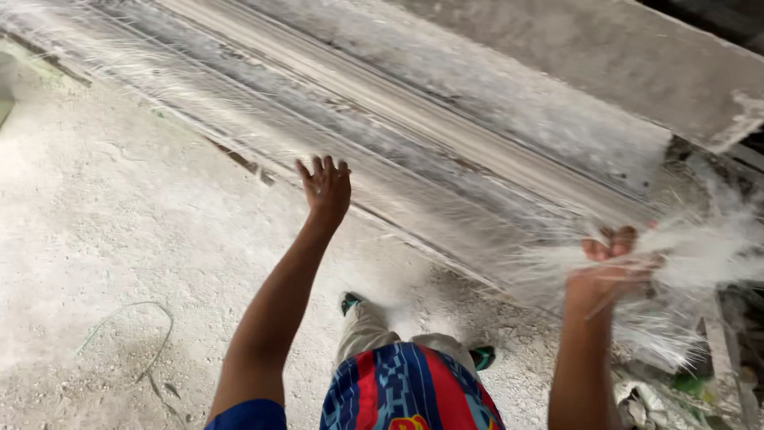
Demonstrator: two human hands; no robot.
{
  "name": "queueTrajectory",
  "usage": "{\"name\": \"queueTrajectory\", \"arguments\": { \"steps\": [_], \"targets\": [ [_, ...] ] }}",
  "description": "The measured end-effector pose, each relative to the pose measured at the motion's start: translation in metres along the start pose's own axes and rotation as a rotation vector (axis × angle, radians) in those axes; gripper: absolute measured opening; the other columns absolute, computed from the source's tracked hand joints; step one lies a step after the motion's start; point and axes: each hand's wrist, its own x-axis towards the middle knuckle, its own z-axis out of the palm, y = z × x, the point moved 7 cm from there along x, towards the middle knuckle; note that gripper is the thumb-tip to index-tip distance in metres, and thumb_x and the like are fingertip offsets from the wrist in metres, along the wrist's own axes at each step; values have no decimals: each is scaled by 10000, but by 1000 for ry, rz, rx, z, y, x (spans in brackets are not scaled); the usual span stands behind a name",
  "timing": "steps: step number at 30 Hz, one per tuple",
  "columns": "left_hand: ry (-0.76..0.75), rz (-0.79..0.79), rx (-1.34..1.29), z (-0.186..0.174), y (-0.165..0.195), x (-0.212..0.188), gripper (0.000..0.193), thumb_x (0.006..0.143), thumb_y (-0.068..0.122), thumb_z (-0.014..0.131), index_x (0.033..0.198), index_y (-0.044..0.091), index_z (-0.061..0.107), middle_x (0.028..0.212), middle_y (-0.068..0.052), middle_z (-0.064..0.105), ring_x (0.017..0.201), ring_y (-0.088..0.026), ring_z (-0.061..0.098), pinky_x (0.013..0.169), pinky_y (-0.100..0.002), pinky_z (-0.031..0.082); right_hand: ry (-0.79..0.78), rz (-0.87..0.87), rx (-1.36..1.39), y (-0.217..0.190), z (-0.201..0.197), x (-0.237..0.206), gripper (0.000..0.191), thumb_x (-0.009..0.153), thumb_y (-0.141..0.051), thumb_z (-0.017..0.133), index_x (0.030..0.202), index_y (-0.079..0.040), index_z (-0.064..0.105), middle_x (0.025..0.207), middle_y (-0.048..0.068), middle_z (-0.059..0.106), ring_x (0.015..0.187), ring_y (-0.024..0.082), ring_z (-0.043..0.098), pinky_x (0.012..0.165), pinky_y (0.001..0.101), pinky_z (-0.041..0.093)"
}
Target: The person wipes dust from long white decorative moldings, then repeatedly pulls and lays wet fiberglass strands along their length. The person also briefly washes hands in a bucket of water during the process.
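Observation:
A long sheet of thin white fibres [239,119] stretches from the upper left down to the right, over a long dusty grey mould [477,103]. My left hand [325,187] is raised with fingers spread, pressed against or under the fibre sheet near its middle. My right hand [609,271] is closed around a thick white tuft of the same fibres [700,255] at the sheet's right end. Both forearms reach up from below.
The floor [103,239] is rough concrete covered in white dust. A thin green cord [151,318] loops on it at lower left. My legs in patterned shorts and green-trimmed shoes [350,301] stand below. Scrap and debris [676,390] lie at lower right.

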Motion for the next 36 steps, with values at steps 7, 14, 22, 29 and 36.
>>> {"name": "queueTrajectory", "arguments": {
  "steps": [7,14,22,29,36],
  "targets": [
    [-167,387,-1135,-48,41,-59,370,1123,343,473,1196,-18,512,1187,-268,530,1065,-401,498,923,-582,409,-750,185,470,171,217,-121,474,1190,-482,405,1450,-93,477,870,67,694,610,162,664,505,302,530],
    [-3,146,-933,-17,-133,-14,279,1066,230,534,913,35,663,860,-117,709,559,-228,633,456,-381,525,-131,-2,-131,195,257,-74,693,1053,-632,359,1592,-203,426,1034,68,648,831,177,664,662,366,596],
    [268,209,-247,8,-319,131,180,976,278,608,968,107,663,904,-66,717,798,-233,702,721,-482,575,-329,4,211,303,334,-42,316,1257,-363,477,1496,-167,415,823,59,614,508,174,502,459,342,424],
    [433,182,-177,-3,-479,235,174,973,232,557,1099,157,652,1010,-69,704,877,-234,671,746,-439,523,-193,205,24,463,488,-81,317,1174,-408,472,1374,-164,507,738,22,586,550,135,511,426,296,428],
    [186,79,-58,8,-645,333,250,1093,312,518,1190,111,629,1082,-96,697,1011,-270,661,868,-480,499,-369,260,-15,574,649,-139,388,1146,-364,535,1462,-148,472,704,-26,429,545,115,340,444,286,325]
  ]
}}
